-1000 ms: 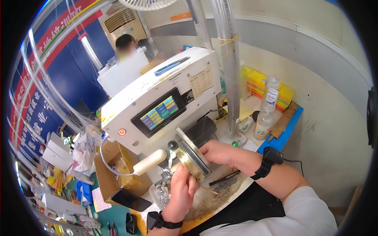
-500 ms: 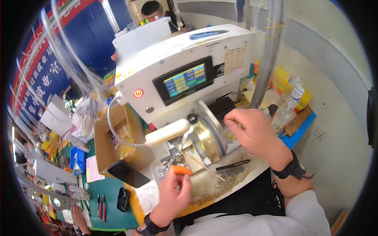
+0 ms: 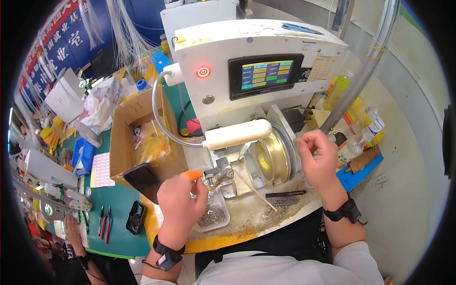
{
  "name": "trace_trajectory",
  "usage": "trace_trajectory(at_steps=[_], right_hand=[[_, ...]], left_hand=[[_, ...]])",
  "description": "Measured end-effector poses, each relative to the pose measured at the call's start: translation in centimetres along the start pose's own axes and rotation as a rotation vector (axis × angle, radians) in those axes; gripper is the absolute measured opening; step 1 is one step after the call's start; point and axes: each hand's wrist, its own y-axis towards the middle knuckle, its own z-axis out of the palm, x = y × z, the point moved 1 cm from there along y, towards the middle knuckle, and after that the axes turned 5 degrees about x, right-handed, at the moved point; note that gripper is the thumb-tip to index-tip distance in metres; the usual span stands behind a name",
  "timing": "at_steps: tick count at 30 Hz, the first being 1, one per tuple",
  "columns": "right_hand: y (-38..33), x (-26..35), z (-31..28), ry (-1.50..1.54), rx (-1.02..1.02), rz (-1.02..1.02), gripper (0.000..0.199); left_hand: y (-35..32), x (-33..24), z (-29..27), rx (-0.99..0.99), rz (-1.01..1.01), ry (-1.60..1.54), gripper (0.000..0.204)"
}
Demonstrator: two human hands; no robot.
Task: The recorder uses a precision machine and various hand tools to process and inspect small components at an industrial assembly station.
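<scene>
My left hand (image 3: 179, 204) has thumb and index finger drawn together beside a small metal fixture (image 3: 219, 175) on the machine. An orange finger cover (image 3: 194, 175) sits on its index finger; whatever the fingertips hold is hidden. Just below them is a white tray (image 3: 227, 223) of small metal pieces. My right hand (image 3: 317, 156) is closed in a pinch to the right of a brass drum (image 3: 269, 159), and I cannot make out anything in it. Above the fixture lies a cream cylindrical lamp-like head (image 3: 237, 135) on a flexible metal hose. A thin wooden stick (image 3: 256, 191) slants down from the fixture.
The white machine (image 3: 209, 47) carries a lit screen (image 3: 265, 76). Black tweezers (image 3: 285, 194) lie in front. To the left are a cardboard box (image 3: 121, 142), a phone (image 3: 142, 181), a black tray (image 3: 136, 217) and red-handled pliers (image 3: 107, 225). A co-worker's hand (image 3: 72, 229) shows far left.
My left hand has moved from over the tray up to the metal fixture. My right hand stays closed near the drum. The view has shifted, so the machine appears farther right.
</scene>
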Motion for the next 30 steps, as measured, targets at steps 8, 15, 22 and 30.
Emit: trace_trajectory(at_steps=[8, 15, 22, 30], right_hand=[[-0.3, -0.5, 0.4, -0.001, -0.022, 0.019, 0.017], [0.8, -3.3, -3.8, -0.124, -0.233, 0.107, 0.014], [1.5, -5.4, -6.9, -0.256, -0.257, 0.339, 0.019], [1.2, -4.8, -8.3, -0.360, -0.236, 0.352, 0.018]], left_hand=[[-0.9, 0.7, 1.4, 0.106, -0.106, -0.175, 0.014], [-1.3, 0.4, 2.5, 0.171, -0.239, -0.336, 0.012], [-2.7, 1.5, 2.5, 0.106, -0.225, -0.347, 0.007], [-2.4, 1.0, 3.4, 0.057, -0.315, -0.418, 0.009]])
